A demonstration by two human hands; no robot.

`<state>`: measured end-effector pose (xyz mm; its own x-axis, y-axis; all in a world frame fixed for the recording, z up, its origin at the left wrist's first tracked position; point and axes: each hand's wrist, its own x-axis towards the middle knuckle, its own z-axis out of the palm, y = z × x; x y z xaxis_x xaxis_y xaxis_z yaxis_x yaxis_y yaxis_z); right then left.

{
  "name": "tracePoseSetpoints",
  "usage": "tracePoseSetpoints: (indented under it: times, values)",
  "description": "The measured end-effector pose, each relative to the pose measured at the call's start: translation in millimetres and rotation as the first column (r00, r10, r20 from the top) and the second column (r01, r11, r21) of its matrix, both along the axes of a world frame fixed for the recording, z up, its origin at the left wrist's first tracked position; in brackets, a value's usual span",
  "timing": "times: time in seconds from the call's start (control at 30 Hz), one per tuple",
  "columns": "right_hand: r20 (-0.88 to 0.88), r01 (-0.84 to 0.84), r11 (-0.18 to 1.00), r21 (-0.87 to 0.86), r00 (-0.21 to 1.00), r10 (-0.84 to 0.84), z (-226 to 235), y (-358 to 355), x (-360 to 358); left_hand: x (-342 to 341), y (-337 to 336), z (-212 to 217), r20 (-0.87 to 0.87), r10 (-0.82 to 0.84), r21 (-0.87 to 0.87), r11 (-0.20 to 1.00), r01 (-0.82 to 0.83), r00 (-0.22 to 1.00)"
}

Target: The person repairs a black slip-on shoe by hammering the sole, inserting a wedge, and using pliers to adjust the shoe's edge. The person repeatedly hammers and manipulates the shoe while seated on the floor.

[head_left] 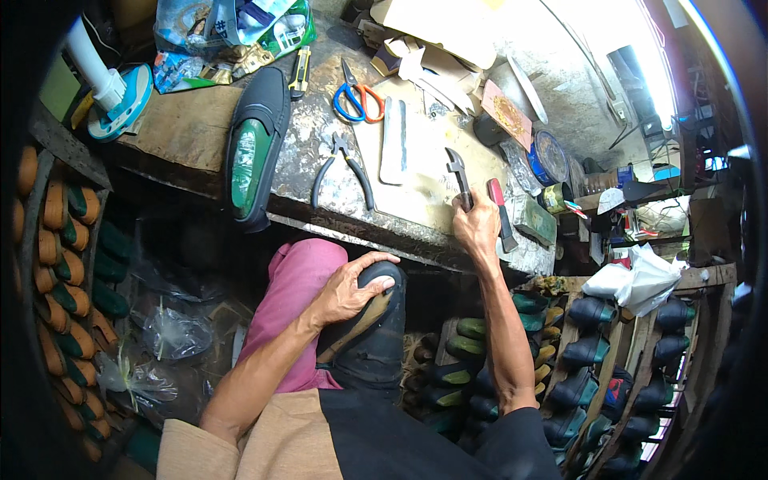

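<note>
My right hand (478,222) is closed round the handle of dark metal pincers (455,162), at the right part of the workbench. Close beside it lies a knife with a red handle (496,193). On my lap, my left hand (348,294) is wrapped over the rounded end of a dark shoe-shaped piece (384,320) with a tan strip along it; its lower part is hard to make out. A dark loafer (260,140) with a green last inside stands at the bench's front edge, left of the pliers (342,172) with dark handles.
Scissors (358,100), a yellow cutter (300,74) and a flat whitish strip (393,140) lie on the workbench (292,172). A blue-and-white stand (120,100) is at the far left. Racks of shoes flank me, with brown-and-green ones (68,264) left and dark ones (588,352) right.
</note>
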<state>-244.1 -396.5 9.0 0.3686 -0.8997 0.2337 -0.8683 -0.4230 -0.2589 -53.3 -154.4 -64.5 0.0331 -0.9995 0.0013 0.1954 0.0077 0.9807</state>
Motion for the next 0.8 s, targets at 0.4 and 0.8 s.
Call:
tracePoseSetpoints:
  times: [0.4, 0.8]
  values:
    - [-0.264, -0.074, 0.997, -0.026, 0.962, 0.065, -17, 10, 29, -26, 4, 18, 0.107, 0.010, 0.017, 1.000, -0.012, 0.994]
    - [0.234, 0.005, 0.996, 0.087, 0.972, -0.026, -18, 30, -26, -33, 8, 27, 0.151, -0.009, 0.036, 0.999, 0.003, 0.989]
